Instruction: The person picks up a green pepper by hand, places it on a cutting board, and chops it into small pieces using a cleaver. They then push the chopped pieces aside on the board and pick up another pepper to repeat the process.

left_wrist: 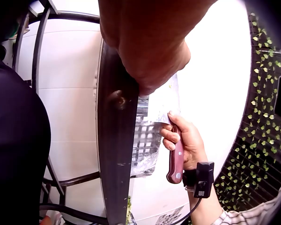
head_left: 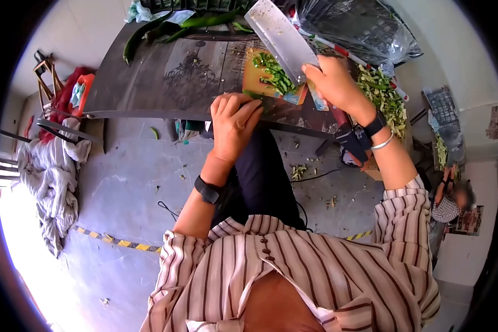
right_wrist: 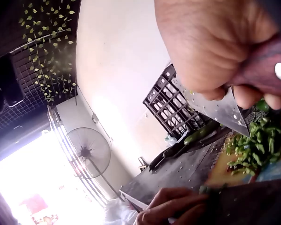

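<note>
My right hand [head_left: 337, 86] grips a cleaver by its dark red handle [left_wrist: 177, 161], the thumb against the top of the blade. The broad steel blade [head_left: 279, 41] is raised and tilted over the table, with bits stuck to it. My left hand [head_left: 233, 124] is at the table's near edge, fingers curled and bunched. At its fingertips it holds a green pepper piece [head_left: 253, 94], mostly hidden by the fingers. Chopped green pepper [head_left: 275, 74] lies in a pile on a colourful orange mat [head_left: 251, 63] under the blade, shown closer in the right wrist view.
Whole long green peppers [head_left: 141, 37] lie at the back of the dark table [head_left: 149, 83], before a black plastic crate [right_wrist: 171, 101]. A larger heap of chopped greens [head_left: 390, 102] sits at the right, near clear plastic wrapping [head_left: 359, 30]. Scraps litter the floor [head_left: 133, 188].
</note>
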`<state>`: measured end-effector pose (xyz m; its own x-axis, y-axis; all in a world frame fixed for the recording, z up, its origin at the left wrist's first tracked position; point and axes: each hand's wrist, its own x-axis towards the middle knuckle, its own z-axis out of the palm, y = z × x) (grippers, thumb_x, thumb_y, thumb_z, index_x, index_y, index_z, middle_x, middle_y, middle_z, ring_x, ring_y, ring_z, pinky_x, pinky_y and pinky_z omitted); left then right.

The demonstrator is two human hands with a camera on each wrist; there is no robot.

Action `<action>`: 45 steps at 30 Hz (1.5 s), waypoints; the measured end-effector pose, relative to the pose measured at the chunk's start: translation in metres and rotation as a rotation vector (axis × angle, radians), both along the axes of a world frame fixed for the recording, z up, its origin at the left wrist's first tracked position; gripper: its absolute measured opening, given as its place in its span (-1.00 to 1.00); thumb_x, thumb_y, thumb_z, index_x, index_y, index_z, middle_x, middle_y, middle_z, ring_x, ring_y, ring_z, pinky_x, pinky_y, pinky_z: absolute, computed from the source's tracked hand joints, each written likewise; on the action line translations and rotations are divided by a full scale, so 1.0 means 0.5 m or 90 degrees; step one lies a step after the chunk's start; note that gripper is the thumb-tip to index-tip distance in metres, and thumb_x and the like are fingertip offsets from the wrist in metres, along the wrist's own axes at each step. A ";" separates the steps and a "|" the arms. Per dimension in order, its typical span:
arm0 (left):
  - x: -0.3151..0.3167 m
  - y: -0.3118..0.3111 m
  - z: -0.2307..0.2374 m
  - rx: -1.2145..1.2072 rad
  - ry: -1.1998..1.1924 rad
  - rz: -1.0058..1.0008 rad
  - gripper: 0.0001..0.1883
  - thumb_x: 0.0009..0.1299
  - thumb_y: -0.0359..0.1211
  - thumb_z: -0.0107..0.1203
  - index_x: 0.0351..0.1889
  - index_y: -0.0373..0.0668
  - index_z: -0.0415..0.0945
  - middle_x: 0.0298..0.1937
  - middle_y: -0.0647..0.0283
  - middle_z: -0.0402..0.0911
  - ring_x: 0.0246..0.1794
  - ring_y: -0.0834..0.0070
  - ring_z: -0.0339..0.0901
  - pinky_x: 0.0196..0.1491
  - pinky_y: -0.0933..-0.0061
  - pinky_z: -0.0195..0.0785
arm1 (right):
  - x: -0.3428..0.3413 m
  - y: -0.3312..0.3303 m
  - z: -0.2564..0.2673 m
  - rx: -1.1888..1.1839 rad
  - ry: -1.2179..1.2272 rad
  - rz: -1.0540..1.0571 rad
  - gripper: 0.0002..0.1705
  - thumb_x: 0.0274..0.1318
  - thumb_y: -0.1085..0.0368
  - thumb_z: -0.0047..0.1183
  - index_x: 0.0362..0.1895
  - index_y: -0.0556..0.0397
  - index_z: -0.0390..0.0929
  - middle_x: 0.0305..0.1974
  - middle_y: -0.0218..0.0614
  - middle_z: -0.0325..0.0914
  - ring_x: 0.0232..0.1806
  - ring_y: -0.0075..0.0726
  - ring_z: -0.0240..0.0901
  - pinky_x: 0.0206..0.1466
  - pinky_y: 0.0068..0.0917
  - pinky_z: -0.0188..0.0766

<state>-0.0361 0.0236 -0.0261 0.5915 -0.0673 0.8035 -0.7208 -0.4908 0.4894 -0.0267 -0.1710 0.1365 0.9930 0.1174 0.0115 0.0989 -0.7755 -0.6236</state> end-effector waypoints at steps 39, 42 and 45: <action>0.003 0.001 -0.005 -0.024 0.001 -0.027 -0.85 0.12 -0.39 0.33 -0.32 -0.08 0.68 -0.31 0.39 0.58 -0.14 0.40 0.53 0.11 0.29 0.25 | 0.115 0.106 -0.088 -0.165 -0.142 0.286 -0.62 0.22 0.21 0.03 -0.48 0.33 0.40 -0.54 0.14 0.40 -0.51 0.20 0.35 -0.41 -0.14 0.27; 0.004 -0.004 -0.007 -0.038 0.006 -0.023 -0.83 0.11 -0.39 0.34 -0.32 -0.07 0.68 -0.29 0.38 0.60 -0.14 0.38 0.54 0.11 0.29 0.26 | 0.086 0.071 -0.067 -0.171 -0.088 0.220 -0.60 0.21 0.17 0.02 -0.48 0.32 0.43 -0.52 0.14 0.45 -0.47 0.21 0.40 -0.37 -0.10 0.32; -0.001 -0.001 -0.003 -0.028 0.003 -0.029 -0.84 0.10 -0.39 0.34 -0.34 -0.07 0.67 -0.30 0.38 0.59 -0.14 0.37 0.54 0.10 0.29 0.26 | 0.040 0.050 -0.051 -0.213 -0.059 0.208 -0.58 0.22 0.13 0.00 -0.47 0.30 0.46 -0.50 0.15 0.50 -0.41 0.26 0.48 -0.30 -0.07 0.38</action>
<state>-0.0366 0.0229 -0.0274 0.5917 -0.0594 0.8039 -0.7401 -0.4353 0.5126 -0.0066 -0.1460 0.1110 0.8998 0.4363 0.0064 0.4150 -0.8512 -0.3213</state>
